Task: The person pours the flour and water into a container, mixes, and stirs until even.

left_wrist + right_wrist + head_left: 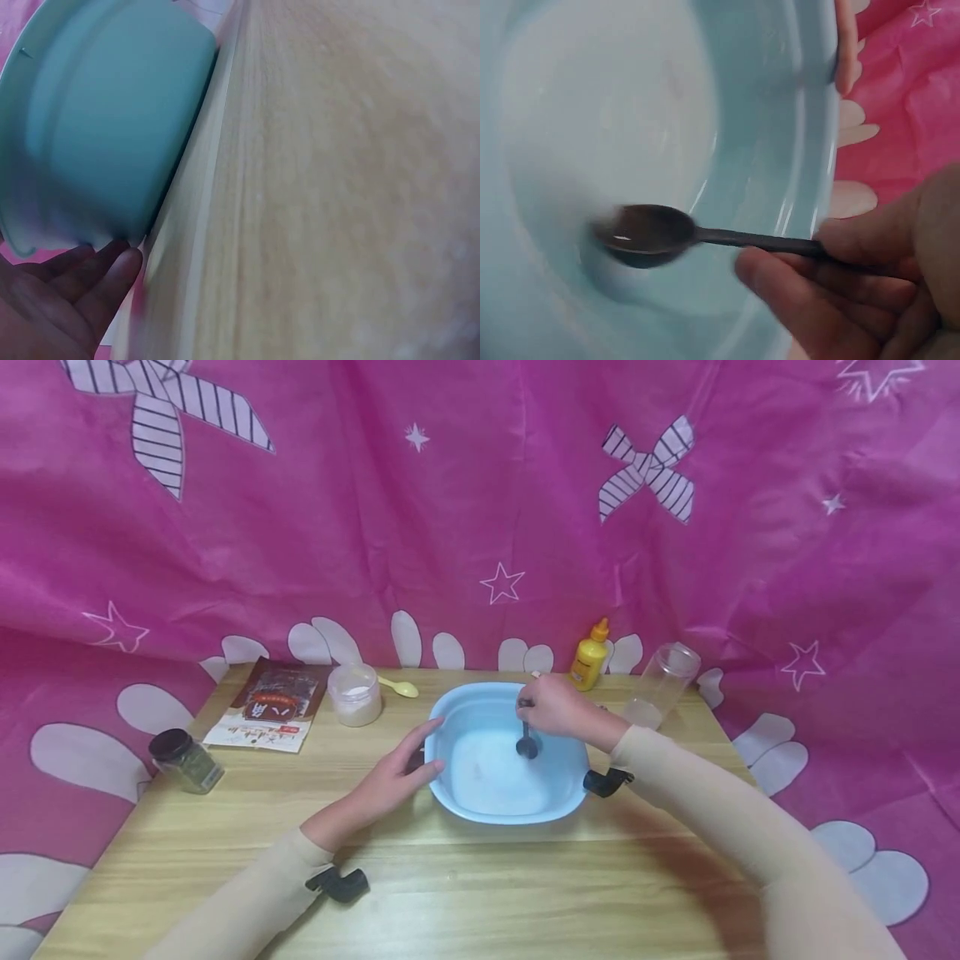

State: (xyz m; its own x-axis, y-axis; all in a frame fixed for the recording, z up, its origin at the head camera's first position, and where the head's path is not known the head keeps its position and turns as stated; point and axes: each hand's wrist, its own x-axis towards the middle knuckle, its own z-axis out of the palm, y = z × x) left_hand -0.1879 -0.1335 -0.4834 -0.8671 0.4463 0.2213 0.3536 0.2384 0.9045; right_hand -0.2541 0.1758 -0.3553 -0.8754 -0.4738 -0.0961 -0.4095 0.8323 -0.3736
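Observation:
A light blue plastic basin (510,817) stands on the wooden table. My left hand (386,781) rests against its left side, thumb and forefinger at the rim. In the left wrist view, several of its fingers (112,281) lie fairly straight along the basin's outer wall. Over the basin's right part, my right hand (558,706) pinches a dark spoon (528,746) by its handle, bowl downward inside the basin. The right wrist view shows thumb and fingers round the handle and the spoon's bowl (649,231), slightly blurred. The basin's bottom looks whitish; I cannot tell how much liquid it holds.
Left of the basin are a black-lidded jar (187,762), a brown-and-white packet (273,706), a clear tub (355,695) of white stuff and a yellow spoon (401,688). Behind and right stand a yellow squeeze bottle (589,660) and a clear container (663,681). A pink curtain (450,510) hangs behind.

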